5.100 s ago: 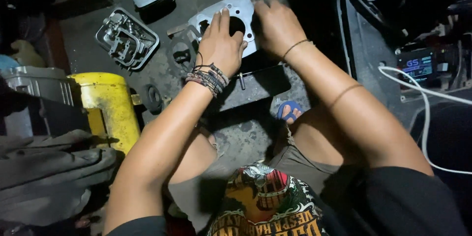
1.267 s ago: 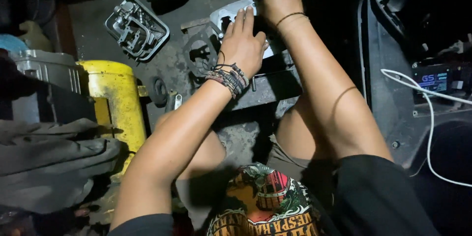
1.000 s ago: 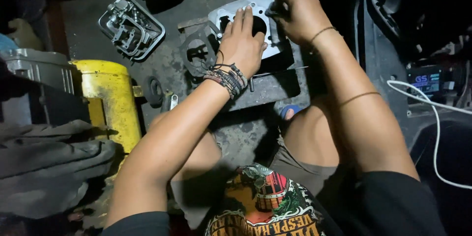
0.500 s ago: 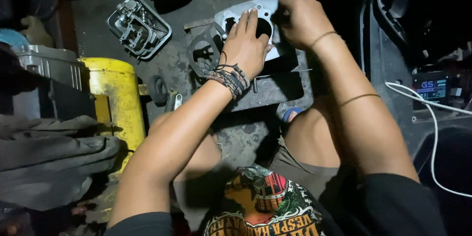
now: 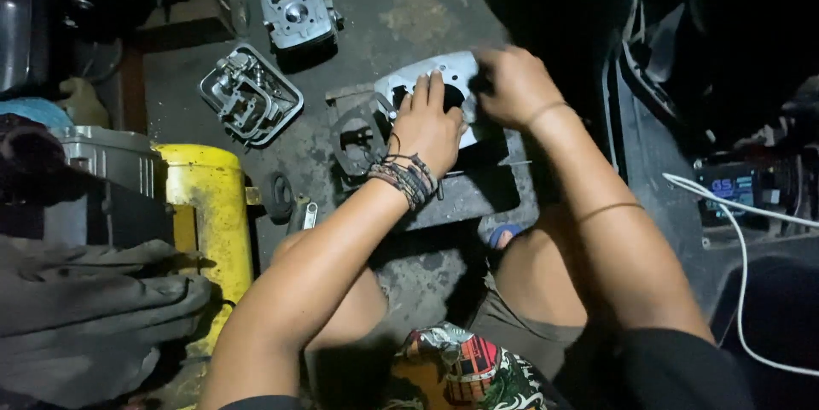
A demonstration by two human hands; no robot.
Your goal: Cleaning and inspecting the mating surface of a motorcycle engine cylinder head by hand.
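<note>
A: What was the workpiece, and where did it sit?

B: A pale grey cast-metal engine cylinder (image 5: 431,86) with a round bore, resting on a dark flat slab (image 5: 465,192) laid on the stained concrete floor (image 5: 384,0).

A: State of each hand?

B: The left hand (image 5: 426,124), wrist wrapped in braided cords, lay flat on the cylinder's top face, fingers extended across the bore, not clenched. The right hand (image 5: 512,86) was curled around the cylinder's right edge, gripping it.

A: Adjacent parts?

B: A thin dark gasket (image 5: 358,133) with a circular opening lay just left of the cylinder. Further left sat a ribbed, rectangular metal cover (image 5: 252,94); above it, well apart, a compact finned cylinder head (image 5: 296,13).

A: Perimeter?

B: A smooth yellow cylindrical tank (image 5: 209,205) stood at the left, grey crumpled cloth (image 5: 94,316) below it. A white cable (image 5: 742,231) ran along the right.
</note>
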